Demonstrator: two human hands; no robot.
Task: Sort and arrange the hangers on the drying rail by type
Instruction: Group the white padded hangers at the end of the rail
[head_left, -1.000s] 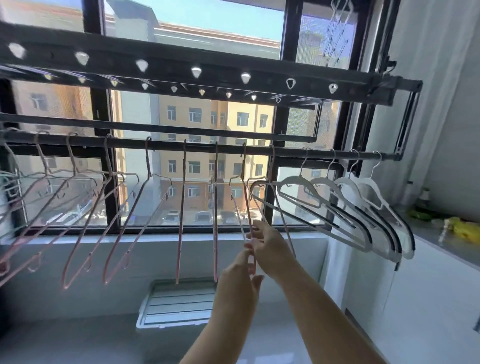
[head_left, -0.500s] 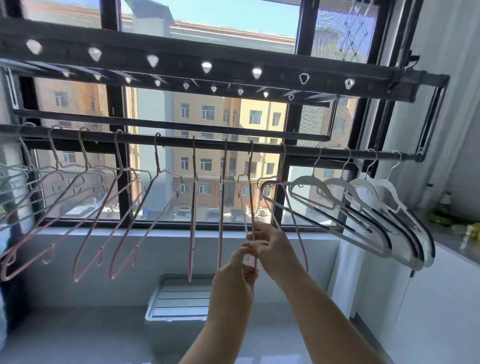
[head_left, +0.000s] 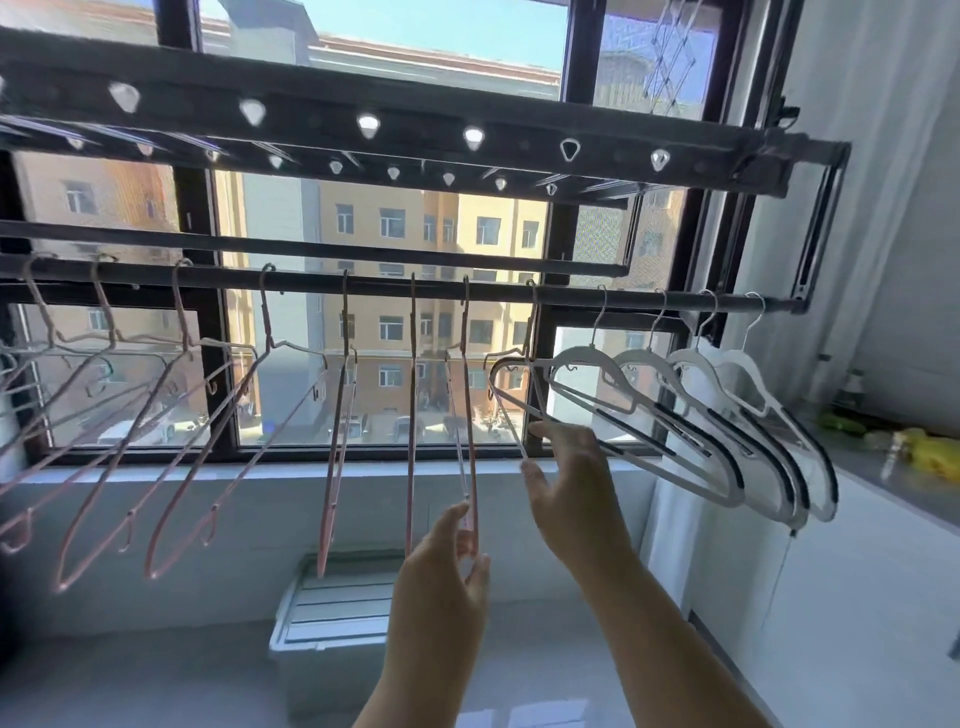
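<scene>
- Leftward, at nine o'clock, the pink hangers (head_left: 266, 322) run off the frame's edge, so their number is unclear.
- At three o'clock the counter (head_left: 872, 467) carries blurred yellow and green items, too soft to identify.
- At six o'clock a storage box (head_left: 332, 613) sits lidded, its contents hidden.
- Just below centre, the left hand (head_left: 441, 582) pinches the foot of one edge-on pink hanger (head_left: 470, 426) between thumb and fingers.
- Beside it, the right hand (head_left: 576, 493) holds loosely spread fingers at a thin wire hanger (head_left: 506, 410); I cannot tell whether they grip it.
- All hang from the drying rail (head_left: 571, 299), with the white hangers (head_left: 589, 356) grouped towards three o'clock.
</scene>
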